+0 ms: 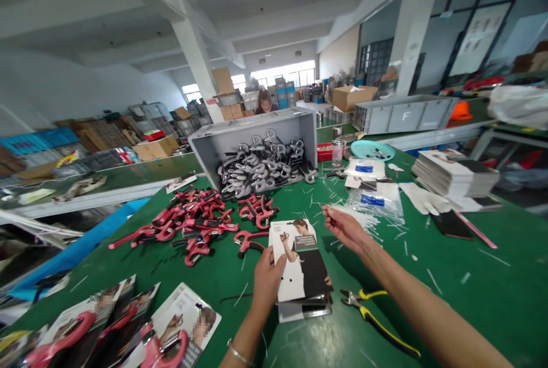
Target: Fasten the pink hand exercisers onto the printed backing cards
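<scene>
My left hand (269, 276) is closed on the left edge of a printed backing card (310, 262). The card lies over a small stack of similar cards. Above a heap of thin white plastic ties (363, 221), my right hand (345, 228) is closed, thumb and fingertips pinched together. Whatever those fingertips hold is too small to make out. Yellow-and-black pliers (377, 316) lie with opened handles below my right forearm. Left of the card is a pile of pink-and-black hand grips (192, 219). Several hand grips on cards (171, 328) lie at the lower left.
A tipped grey crate (201, 154) holds many grey hand grips (261, 165). To the right are plastic bags (377, 199), a white glove (423, 199), a stack of cards (449, 177) and a turquoise plate (372, 148). Another person (264, 102) is behind the crate.
</scene>
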{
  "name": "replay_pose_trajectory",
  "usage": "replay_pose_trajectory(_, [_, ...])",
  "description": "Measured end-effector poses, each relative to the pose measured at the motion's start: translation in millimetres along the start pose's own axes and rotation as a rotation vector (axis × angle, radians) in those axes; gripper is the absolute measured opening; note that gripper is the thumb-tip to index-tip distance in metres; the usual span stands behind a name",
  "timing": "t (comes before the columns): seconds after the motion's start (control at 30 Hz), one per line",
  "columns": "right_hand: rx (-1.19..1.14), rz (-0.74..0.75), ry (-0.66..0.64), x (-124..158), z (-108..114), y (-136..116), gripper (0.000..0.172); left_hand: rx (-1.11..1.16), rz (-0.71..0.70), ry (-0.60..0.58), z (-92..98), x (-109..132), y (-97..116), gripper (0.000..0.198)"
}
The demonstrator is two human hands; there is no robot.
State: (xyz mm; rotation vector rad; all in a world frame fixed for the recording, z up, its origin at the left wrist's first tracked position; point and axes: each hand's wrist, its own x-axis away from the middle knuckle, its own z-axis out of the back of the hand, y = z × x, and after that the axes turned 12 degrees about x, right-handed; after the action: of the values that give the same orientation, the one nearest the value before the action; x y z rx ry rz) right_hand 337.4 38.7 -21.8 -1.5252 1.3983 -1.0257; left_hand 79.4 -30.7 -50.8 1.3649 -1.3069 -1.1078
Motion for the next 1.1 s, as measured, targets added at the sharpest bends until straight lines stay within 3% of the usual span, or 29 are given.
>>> replay_pose_trajectory(0.4, [-0.001, -0.001, 0.053, 14.1, -22.6, -3.0, 0.034, 0.133, 0.124, 0.053, -0.7, -1.8, 12.6, 0.06])
replay_pose_trajectory(0.6, [0.04, -0.032, 0.038, 13.6, -30.0, 9.3, 0.031, 0.483, 0.27, -0.023, 16.0, 10.4, 33.2, 0.065])
replay_pose_trajectory(0.7, [0.064, -0.055, -0.02, 9.8, -42.0, 10.8, 0.027, 0.567, 0.265, 0.042, 25.0, 24.6, 39.4, 0.06])
replay_pose_trajectory(0.87, [0.183, 0.087, -0.092, 11.4, -87.3, 3.8, 0.02, 0.438, 0.143, 0.258, 49.3, 31.0, 46.0, 0.046])
replay_pose_trajectory(1.0, [0.452, 0.282, -0.088, 27.6, -123.9, -6.4, 0.017, 0.222, 0.075, 0.3, 71.5, 21.6, 65.1, 0.038])
replay_pose_trajectory(1.1, [0.624, 0.412, -0.09, 44.2, -140.7, -10.1, 0.013, 0.036, 0.009, 0.308, 73.6, 17.9, 76.4, 0.035])
